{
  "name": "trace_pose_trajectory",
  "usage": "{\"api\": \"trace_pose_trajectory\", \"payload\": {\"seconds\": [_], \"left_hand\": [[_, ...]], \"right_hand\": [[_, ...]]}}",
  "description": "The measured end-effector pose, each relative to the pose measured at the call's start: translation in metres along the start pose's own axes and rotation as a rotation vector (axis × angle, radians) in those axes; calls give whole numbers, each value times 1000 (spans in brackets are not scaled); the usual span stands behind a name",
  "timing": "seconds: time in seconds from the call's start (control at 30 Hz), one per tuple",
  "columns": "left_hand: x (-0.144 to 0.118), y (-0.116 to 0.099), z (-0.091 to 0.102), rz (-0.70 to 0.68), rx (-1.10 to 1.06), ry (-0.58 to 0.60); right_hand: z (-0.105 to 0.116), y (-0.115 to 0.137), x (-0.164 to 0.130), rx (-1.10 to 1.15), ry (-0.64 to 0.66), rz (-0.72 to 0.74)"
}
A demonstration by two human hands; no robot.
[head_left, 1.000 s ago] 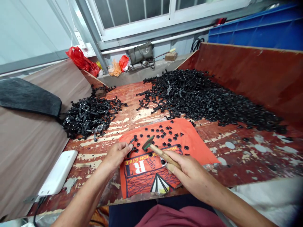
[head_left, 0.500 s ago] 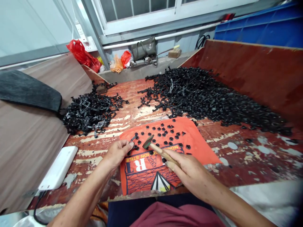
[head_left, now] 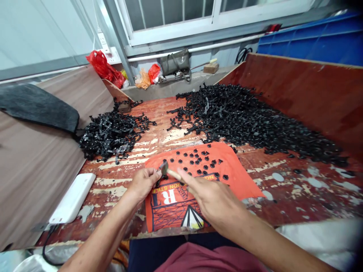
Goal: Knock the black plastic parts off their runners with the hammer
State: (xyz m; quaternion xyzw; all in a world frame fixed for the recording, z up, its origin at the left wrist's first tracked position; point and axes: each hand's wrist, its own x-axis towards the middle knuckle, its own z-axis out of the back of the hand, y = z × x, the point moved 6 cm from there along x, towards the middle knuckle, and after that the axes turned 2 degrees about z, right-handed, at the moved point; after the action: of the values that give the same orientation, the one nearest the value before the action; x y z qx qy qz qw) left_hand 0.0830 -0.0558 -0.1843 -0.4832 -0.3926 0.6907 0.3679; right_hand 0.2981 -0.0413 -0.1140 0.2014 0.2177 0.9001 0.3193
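Right now the right hand grips a small hammer, head down just beside the left hand pinching a black part on the orange cloth. Risk: a slightly off strike could hit the fingertips.

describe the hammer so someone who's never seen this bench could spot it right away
Start at the orange printed cloth spread on the near edge of the worn red table. Over its left side, the right hand grips a small hammer, its head beside the left hand. It is the only thing with a pale wooden handle; everything around it is small black plastic parts.
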Motion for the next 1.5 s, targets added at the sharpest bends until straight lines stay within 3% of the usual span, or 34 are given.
{"api": "trace_pose_trajectory", "payload": {"seconds": [0.1, 0.23, 0.33, 0.5, 0.63, 0.77, 0.9, 1.07, 1.2, 1.3, 1.4, 1.5], "left_hand": [[1, 1, 2, -3, 7, -8], [1, 6, 1, 0, -15, -3], [0, 6, 1, 0, -17, -25], [0, 5, -2, 3, -9, -28], [-2, 3, 0, 6, -2, -35], [-18, -11, 6, -19, -118, -5], [-41, -37, -1, -124, -308, 15], [-52, -41, -31, -97, -580, 16], [-53, -33, -34, -123, -458, -65], [-58, -27, -34, -39, -418, 76], [-64, -25, -35, 105, -560, 272], [-56, -30, -23, 131, -617, 247]], "right_hand": [[-8, -1, 3, -53, 77, 10], [-4, 2, 6, -73, 56, 14], [-8, 2, 9, -146, 142, -8], [-5, 1, 13, -156, 108, -7], [-7, -3, 16, -202, 162, -31], [9, -2, 21, -53, 86, -21], [27, -5, 24, 170, -56, -140], [8, 8, 29, 370, -22, -151], [2, 14, 39, 412, -50, -116], [3, 16, 48, 485, -16, -68], [6, 21, 56, 506, 53, 2], [11, 25, 61, 510, 66, 72]]}}
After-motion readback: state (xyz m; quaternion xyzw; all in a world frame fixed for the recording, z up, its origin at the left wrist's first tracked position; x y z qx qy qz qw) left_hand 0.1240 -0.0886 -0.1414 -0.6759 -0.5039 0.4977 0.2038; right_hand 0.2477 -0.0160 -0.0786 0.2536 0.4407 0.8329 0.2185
